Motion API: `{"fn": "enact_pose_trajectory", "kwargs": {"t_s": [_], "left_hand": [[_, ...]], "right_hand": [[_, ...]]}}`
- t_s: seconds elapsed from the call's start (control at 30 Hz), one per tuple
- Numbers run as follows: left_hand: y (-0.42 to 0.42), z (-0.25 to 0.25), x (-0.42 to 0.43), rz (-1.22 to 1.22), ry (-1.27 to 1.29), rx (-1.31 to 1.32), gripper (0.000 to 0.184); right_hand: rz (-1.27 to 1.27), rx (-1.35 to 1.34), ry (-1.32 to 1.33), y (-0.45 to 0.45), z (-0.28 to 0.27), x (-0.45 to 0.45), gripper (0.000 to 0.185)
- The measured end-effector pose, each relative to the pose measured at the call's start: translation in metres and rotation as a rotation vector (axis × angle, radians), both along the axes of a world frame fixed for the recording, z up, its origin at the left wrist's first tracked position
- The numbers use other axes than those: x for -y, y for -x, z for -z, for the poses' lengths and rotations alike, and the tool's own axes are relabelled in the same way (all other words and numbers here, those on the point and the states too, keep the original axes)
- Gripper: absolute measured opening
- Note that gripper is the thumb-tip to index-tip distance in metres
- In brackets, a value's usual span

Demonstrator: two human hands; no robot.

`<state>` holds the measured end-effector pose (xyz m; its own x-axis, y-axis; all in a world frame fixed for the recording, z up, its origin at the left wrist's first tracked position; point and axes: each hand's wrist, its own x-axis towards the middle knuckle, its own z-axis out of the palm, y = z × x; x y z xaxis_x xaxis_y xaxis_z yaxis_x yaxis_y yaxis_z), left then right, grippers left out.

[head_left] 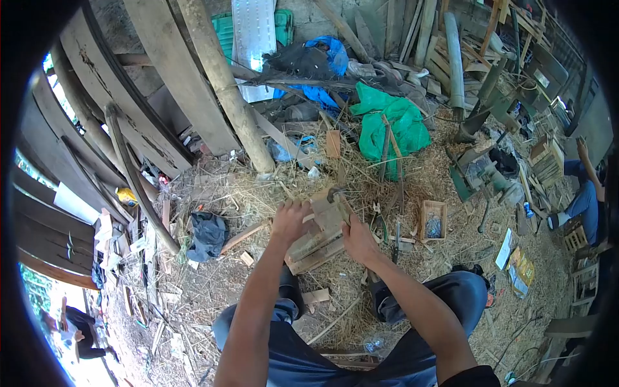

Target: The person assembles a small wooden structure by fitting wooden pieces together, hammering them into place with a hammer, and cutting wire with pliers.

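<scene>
Between my knees is a light wooden workpiece [319, 248] made of boards, standing on the littered ground. My left hand [290, 220] rests at its left side, fingers curled around the end of a small wooden piece [313, 227]. On the right, my right hand [361, 242] is closed around the handle of a hammer [334, 193], whose dark metal head lies over the far end of the boards. Any nail under the hammer head is too small to make out. Green-handled pliers [379, 220] lie just right of my right hand.
A small wooden box [435, 204] holding nails sits to the right. Green sheeting [390, 126] and a wooden post [229, 90] stand beyond. A black bag [207, 236] lies left. One person [583, 187] sits far right; another [74, 332] is far left.
</scene>
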<state>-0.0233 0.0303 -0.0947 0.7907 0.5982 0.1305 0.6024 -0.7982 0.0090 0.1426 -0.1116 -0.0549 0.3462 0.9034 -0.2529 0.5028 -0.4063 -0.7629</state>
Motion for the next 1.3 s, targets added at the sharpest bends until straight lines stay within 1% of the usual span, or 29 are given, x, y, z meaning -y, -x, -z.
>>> {"fn": "enact_pose_trajectory", "kwargs": {"t_s": [0.03, 0.1, 0.2, 0.23, 0.27, 0.3, 0.33, 0.4, 0.47, 0.57, 0.6, 0.7, 0.8, 0.87, 0.93, 0.97, 1.03, 1.07, 1.13, 1.17, 1.23, 1.3], "left_hand": [[-0.002, -0.008, -0.001, -0.004, 0.003, 0.0, 0.052], [-0.01, -0.019, -0.003, -0.19, 0.316, 0.112, 0.052], [-0.013, -0.018, -0.003, -0.204, 0.341, 0.046, 0.054], [-0.011, -0.006, -0.004, -0.208, 0.339, 0.047, 0.054], [-0.01, 0.008, -0.004, -0.138, 0.251, 0.033, 0.053], [-0.012, 0.011, -0.003, -0.067, 0.165, 0.022, 0.051], [-0.014, 0.014, -0.002, -0.066, 0.17, 0.027, 0.051], [-0.013, 0.017, 0.002, -0.005, 0.089, 0.165, 0.045], [-0.012, 0.012, 0.003, 0.011, 0.115, 0.136, 0.042], [-0.013, 0.016, -0.002, 0.044, 0.142, 0.058, 0.037], [-0.014, 0.015, -0.002, 0.058, 0.148, 0.006, 0.036], [-0.015, 0.011, -0.003, 0.039, 0.187, -0.04, 0.035], [-0.015, 0.01, -0.006, 0.111, 0.117, -0.044, 0.034], [-0.016, 0.007, -0.003, 0.111, 0.107, -0.049, 0.034], [-0.016, 0.007, -0.004, 0.108, 0.097, -0.057, 0.033], [-0.017, 0.008, -0.005, 0.093, 0.12, -0.041, 0.034], [-0.019, 0.009, -0.005, 0.078, 0.143, -0.025, 0.034], [-0.019, 0.009, -0.004, 0.089, 0.125, -0.039, 0.034], [-0.02, 0.006, -0.004, 0.1, 0.102, -0.053, 0.034], [-0.019, 0.005, -0.003, 0.084, 0.107, -0.058, 0.035], [-0.018, 0.007, -0.005, 0.071, 0.112, -0.065, 0.036], [-0.019, 0.01, -0.006, 0.082, 0.151, -0.047, 0.037]], "right_hand": [[0.02, 0.016, -0.024, 0.001, 0.001, -0.001, 0.027], [0.03, 0.008, -0.036, 0.001, 0.002, -0.004, 0.027], [0.046, 0.015, -0.055, 0.003, 0.01, -0.007, 0.026], [0.053, 0.034, -0.06, 0.004, 0.011, -0.008, 0.026], [0.05, 0.037, -0.062, 0.005, 0.013, -0.008, 0.026], [0.045, 0.037, -0.046, 0.005, 0.013, -0.007, 0.026], [0.041, 0.037, -0.025, 0.005, 0.013, -0.005, 0.027], [0.03, 0.059, -0.041, 0.004, 0.016, -0.002, 0.027], [0.016, 0.072, -0.065, 0.007, 0.018, -0.002, 0.028], [-0.017, 0.066, -0.01, 0.007, 0.018, -0.002, 0.028], [-0.011, 0.085, -0.043, 0.01, 0.021, 0.0, 0.027], [-0.03, 0.12, -0.094, 0.011, 0.029, 0.005, 0.027], [-0.077, 0.167, -0.115, 0.009, 0.046, 0.006, 0.027], [-0.093, 0.203, -0.115, 0.005, 0.054, 0.007, 0.027], [-0.065, 0.08, 0.062, 0.006, 0.03, 0.005, 0.026], [-0.064, 0.079, 0.065, 0.006, 0.033, 0.006, 0.026], [-0.048, 0.106, -0.037, 0.006, 0.039, 0.006, 0.027], [-0.051, 0.106, -0.037, 0.005, 0.041, 0.004, 0.027], [-0.026, 0.082, 0.052, 0.003, 0.041, 0.0, 0.027], [-0.025, 0.08, 0.05, 0.003, 0.041, 0.0, 0.027], [-0.004, 0.138, -0.051, 0.004, 0.039, 0.003, 0.027], [-0.017, 0.13, -0.024, 0.003, 0.045, 0.0, 0.027]]}}
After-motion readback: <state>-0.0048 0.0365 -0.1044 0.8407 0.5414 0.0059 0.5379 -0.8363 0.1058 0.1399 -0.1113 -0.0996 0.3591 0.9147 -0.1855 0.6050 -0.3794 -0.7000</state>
